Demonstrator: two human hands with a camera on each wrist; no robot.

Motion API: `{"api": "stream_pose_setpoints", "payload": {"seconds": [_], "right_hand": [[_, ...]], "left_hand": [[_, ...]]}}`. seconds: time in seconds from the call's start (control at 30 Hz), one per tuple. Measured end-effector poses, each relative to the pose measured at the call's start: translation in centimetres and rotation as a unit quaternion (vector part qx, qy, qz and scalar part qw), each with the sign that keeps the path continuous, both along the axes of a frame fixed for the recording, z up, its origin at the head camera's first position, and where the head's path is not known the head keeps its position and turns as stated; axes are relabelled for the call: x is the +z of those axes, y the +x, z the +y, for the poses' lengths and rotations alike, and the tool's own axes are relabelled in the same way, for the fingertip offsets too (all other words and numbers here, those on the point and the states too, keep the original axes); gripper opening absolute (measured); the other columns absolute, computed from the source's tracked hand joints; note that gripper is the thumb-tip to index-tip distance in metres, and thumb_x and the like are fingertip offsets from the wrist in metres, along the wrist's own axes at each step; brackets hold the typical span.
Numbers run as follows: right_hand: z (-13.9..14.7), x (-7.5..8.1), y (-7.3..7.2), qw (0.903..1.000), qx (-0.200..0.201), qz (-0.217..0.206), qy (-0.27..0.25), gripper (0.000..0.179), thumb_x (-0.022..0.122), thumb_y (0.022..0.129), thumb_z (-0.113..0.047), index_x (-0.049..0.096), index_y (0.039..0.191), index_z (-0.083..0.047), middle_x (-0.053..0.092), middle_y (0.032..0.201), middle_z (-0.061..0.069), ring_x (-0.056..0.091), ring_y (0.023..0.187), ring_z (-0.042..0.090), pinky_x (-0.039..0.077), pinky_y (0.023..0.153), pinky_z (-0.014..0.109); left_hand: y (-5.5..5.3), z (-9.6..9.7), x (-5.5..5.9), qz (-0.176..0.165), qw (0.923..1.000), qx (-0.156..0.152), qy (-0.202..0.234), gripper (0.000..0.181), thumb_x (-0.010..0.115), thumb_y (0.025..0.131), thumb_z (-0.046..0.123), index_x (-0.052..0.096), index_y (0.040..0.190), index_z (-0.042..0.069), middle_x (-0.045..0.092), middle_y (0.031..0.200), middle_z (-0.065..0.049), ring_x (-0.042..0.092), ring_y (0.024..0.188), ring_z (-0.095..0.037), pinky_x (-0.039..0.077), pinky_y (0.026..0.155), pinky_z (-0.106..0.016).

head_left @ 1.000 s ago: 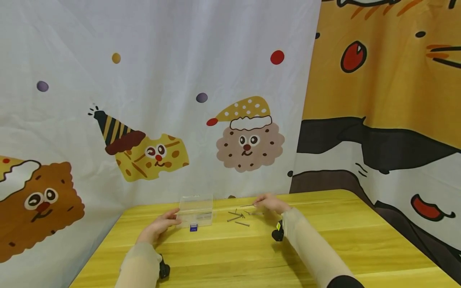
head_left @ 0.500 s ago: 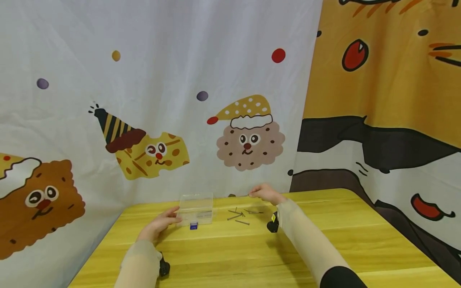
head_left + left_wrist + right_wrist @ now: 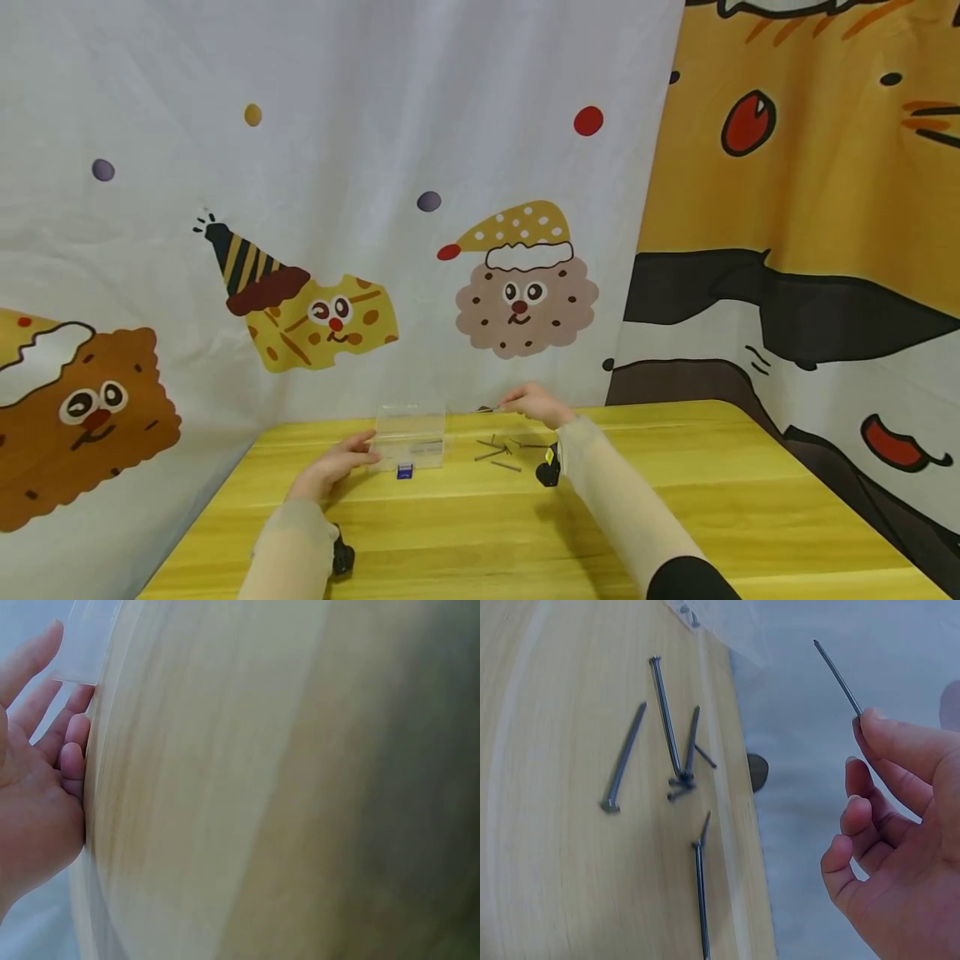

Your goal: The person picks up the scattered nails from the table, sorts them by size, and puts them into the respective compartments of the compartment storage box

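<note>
My right hand (image 3: 536,403) pinches a long thin nail (image 3: 836,675) between thumb and forefinger, its other fingers loosely bent. It is raised over the far part of the table, to the right of the clear plastic box (image 3: 408,458). That box has its lid (image 3: 410,419) up and a blue latch (image 3: 405,472) in front; nails lie inside. My left hand (image 3: 337,465) rests at the box's left side, fingertips against it. In the left wrist view, the thumb and first fingers of the left hand (image 3: 37,772) reach toward the box's corner.
Several loose nails lie on the wooden table (image 3: 450,533) right of the box, among them a thick nail (image 3: 626,757) apart from the pile and a long nail (image 3: 701,900) nearer the right hand. A printed curtain (image 3: 337,125) hangs right behind the table's far edge.
My right hand has lifted the nail from the tabletop and moved left toward the box. The left hand stays at the box's side.
</note>
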State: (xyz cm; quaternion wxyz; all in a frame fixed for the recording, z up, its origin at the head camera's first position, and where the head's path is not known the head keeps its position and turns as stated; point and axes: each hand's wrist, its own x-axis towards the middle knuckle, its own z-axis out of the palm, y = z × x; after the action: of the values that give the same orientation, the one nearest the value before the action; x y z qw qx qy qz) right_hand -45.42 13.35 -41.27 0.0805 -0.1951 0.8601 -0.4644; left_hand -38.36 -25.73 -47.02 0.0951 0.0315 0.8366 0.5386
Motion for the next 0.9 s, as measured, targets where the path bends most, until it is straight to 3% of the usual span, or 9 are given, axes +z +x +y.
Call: {"api": "stream_pose_setpoints", "payload": {"seconds": [0.23, 0.63, 0.9], "right_hand": [[-1.8, -0.4, -0.4, 0.9996, 0.028, 0.008, -0.004, 0.027, 0.065, 0.094, -0.016, 0.070, 0.111, 0.003, 0.068, 0.108, 0.007, 0.059, 0.105, 0.032, 0.043, 0.094, 0.058], [-4.6, -1.4, -0.8, 0.9983, 0.054, 0.023, -0.009, 0.026, 0.067, 0.092, -0.015, 0.071, 0.109, 0.004, 0.067, 0.110, 0.009, 0.061, 0.104, 0.025, 0.048, 0.093, 0.048], [-6.4, -2.0, -0.1, 0.9984, 0.046, 0.033, -0.008, 0.020, 0.066, 0.092, -0.011, 0.072, 0.105, 0.003, 0.067, 0.105, 0.010, 0.062, 0.098, 0.027, 0.048, 0.091, 0.051]], "left_hand": [[0.3, 0.2, 0.3, 0.002, 1.0000, 0.002, 0.006, 0.071, 0.067, 0.092, 0.017, 0.031, 0.151, 0.002, 0.031, 0.147, -0.034, 0.027, 0.136, -0.048, 0.020, 0.108, -0.063], [-0.1, 0.1, 0.1, 0.003, 0.9999, 0.007, 0.007, 0.070, 0.068, 0.091, 0.017, 0.033, 0.151, 0.003, 0.032, 0.146, -0.032, 0.028, 0.135, -0.048, 0.021, 0.108, -0.063], [0.2, 0.2, 0.0, 0.002, 0.9999, 0.009, 0.010, 0.071, 0.068, 0.091, 0.017, 0.033, 0.150, 0.002, 0.032, 0.147, -0.033, 0.028, 0.135, -0.048, 0.021, 0.109, -0.063]]}}
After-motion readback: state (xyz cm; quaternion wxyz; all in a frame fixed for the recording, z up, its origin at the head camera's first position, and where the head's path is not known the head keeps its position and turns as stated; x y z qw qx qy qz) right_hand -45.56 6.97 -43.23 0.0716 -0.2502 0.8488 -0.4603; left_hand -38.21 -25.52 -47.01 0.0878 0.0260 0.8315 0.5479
